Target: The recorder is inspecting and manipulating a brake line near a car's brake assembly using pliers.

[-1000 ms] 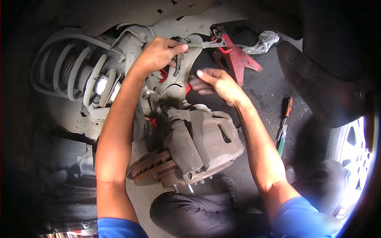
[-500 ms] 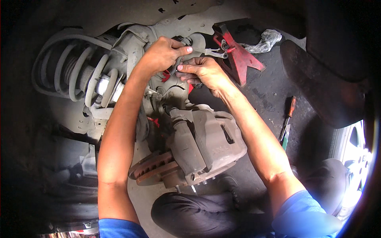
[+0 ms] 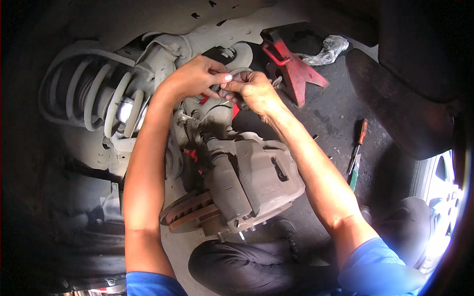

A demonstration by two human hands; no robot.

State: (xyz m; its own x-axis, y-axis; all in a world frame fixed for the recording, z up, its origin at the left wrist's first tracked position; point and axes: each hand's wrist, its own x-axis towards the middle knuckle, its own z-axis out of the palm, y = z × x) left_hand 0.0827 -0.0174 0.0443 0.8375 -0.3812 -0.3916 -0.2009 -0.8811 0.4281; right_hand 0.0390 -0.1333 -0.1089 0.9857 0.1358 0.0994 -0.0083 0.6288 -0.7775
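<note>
My left hand (image 3: 200, 79) and my right hand (image 3: 249, 91) meet above the wheel hub assembly, in front of a pale suspension part (image 3: 242, 55). Both have curled, pinched fingers on something small that I cannot make out; the fingertips overlap and hide it. A pale metal piece (image 3: 276, 83) shows just behind my right fingers. Below my hands is the grey brake caliper (image 3: 261, 180) over a rusty brake disc (image 3: 192, 217). Left of my left forearm is a coil spring (image 3: 118, 101) around a strut.
A red jack stand (image 3: 303, 79) stands behind my right hand, beside crumpled plastic (image 3: 331, 52). An orange-handled screwdriver (image 3: 363, 133) and a green tool (image 3: 354, 172) lie on the dark floor. A dark flap (image 3: 395, 108) hangs at right, near a wheel (image 3: 442, 192). My bent legs are below.
My right hand has moved up and left to join my left hand, its fingers closing. My left hand has dropped slightly. The pale metal piece has shifted down behind my hands.
</note>
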